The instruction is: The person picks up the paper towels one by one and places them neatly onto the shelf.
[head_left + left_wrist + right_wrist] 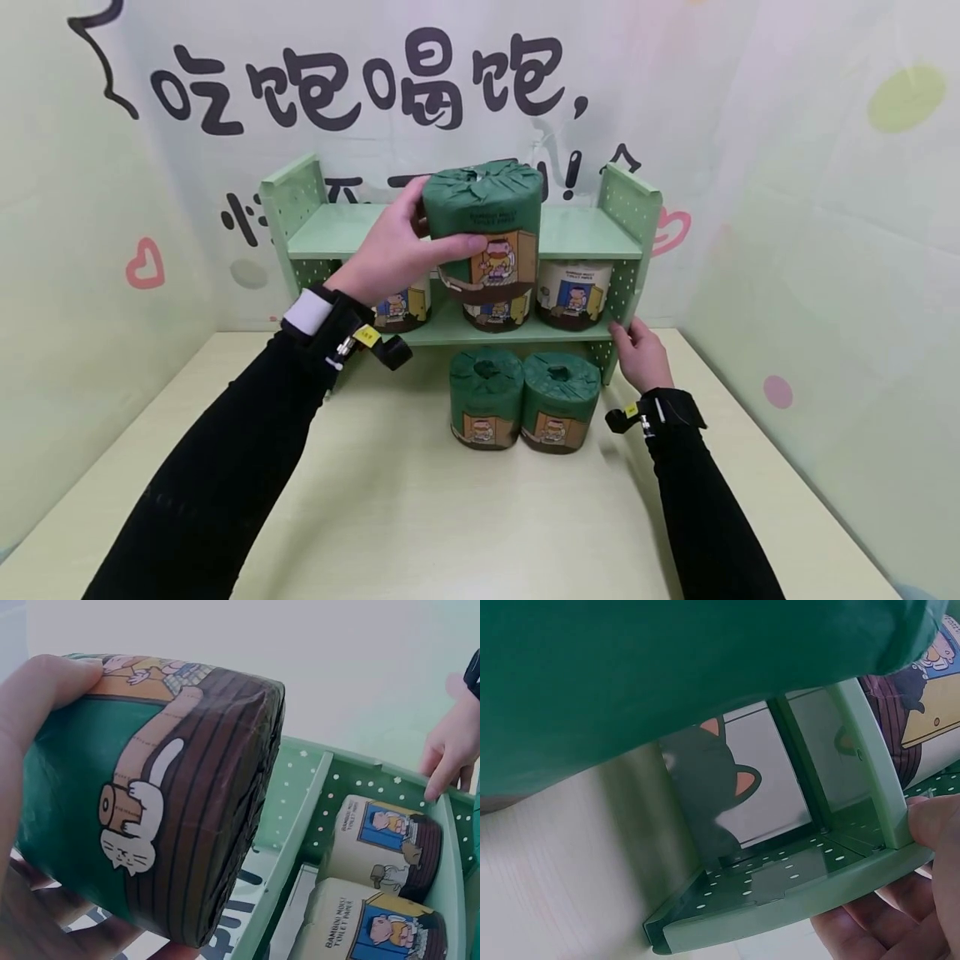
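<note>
My left hand (390,250) grips a toilet roll in green paper wrapping (483,204), raised in front of the shelf's upper board. Its thumb lies across the printed front, and in the left wrist view the fingers reach round the roll's other side. At the right, my right hand (643,360) holds the side panel of the green shelf (588,233), near the lower board. The right wrist view shows the thumb on one face of that panel and fingers behind it. Two more green rolls, one of them a wrapped roll (486,400), stand side by side on the table.
On the lower board stand cream-wrapped rolls, including a cream roll (573,292) at the right end; the raised roll partly covers the middle one. The pale table (390,517) meets a printed backdrop (787,208) behind and at both sides.
</note>
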Demonstrator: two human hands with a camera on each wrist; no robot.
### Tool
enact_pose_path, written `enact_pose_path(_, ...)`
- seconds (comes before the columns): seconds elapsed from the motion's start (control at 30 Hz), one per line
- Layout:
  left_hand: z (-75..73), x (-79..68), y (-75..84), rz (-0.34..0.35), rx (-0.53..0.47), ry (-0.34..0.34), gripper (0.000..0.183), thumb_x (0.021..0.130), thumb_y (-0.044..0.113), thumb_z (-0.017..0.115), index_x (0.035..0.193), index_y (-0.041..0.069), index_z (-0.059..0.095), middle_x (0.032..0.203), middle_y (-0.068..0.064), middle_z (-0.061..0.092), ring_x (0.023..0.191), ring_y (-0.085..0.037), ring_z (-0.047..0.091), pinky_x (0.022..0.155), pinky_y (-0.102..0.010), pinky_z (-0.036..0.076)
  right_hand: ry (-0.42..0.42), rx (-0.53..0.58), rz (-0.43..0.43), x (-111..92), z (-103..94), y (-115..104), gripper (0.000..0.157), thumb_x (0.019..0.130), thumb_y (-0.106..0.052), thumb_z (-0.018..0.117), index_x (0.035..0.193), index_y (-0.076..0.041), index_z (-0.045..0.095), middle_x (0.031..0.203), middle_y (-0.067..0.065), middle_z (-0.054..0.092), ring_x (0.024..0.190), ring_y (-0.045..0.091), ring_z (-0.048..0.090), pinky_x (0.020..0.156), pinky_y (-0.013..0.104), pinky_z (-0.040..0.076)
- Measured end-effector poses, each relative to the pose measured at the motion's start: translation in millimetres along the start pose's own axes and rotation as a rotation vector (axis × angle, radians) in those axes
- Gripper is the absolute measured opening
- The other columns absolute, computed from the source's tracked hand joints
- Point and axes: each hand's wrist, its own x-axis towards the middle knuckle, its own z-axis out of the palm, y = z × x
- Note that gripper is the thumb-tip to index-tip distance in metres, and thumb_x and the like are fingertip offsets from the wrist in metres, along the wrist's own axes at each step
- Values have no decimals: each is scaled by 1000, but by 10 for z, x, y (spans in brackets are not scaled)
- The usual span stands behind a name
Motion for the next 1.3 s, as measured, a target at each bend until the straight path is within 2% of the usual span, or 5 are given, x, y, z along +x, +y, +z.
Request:
enact_pose_path(0.17, 25, 54, 75, -35, -10, 18, 78, 81, 20, 83, 144, 14, 37, 133, -9, 47, 115, -22, 52, 96, -41, 48, 7, -8, -4, -3, 9, 21, 41, 107, -35, 47, 133, -6, 57, 121, 21, 62, 106, 34, 58, 84, 54, 49)
enact_pose_path(0.43, 109, 71, 176, -92, 101, 56, 78, 84, 24, 79, 144, 9, 32, 132, -10, 46, 114, -17, 51, 98, -38, 46, 3, 3, 11, -24, 26, 28, 38, 107, -31, 48, 133, -5, 57, 123, 21, 62, 110, 35, 57, 89, 56, 48)
enact_pose_path(0.67, 104, 263, -63, -96, 115, 76, 84, 80, 33, 84, 144, 15, 33, 133, -6, 46, 114, -16, 50, 97, -38, 46, -4, -5, -5, -19, 9, -27, 40, 107, -32, 47, 136, -6, 55, 121, 22, 62, 106, 35, 58, 84, 54, 49)
enact_pose_path(1.03, 239, 483, -339, -179, 104, 219, 96, 75, 48, 84, 141, 12, 25, 135, -10, 38, 114, -17, 46, 93, -37, 48, -3, -10, -12, -5, -2, 9, 41, 106, -36, 46, 135, -8, 56, 124, 21, 61, 109, 35, 57, 87, 56, 49)
enact_pose_path(1.3, 385, 600, -349, -203, 290, 314, 89, 74, 62, 78, 141, 16, 42, 132, -7, 28, 112, -17, 36, 83, -32, 46, -2, -7, -6, -8, -4, 17, 41, 106, -37, 46, 135, -9, 56, 126, 21, 60, 112, 35, 55, 89, 57, 48)
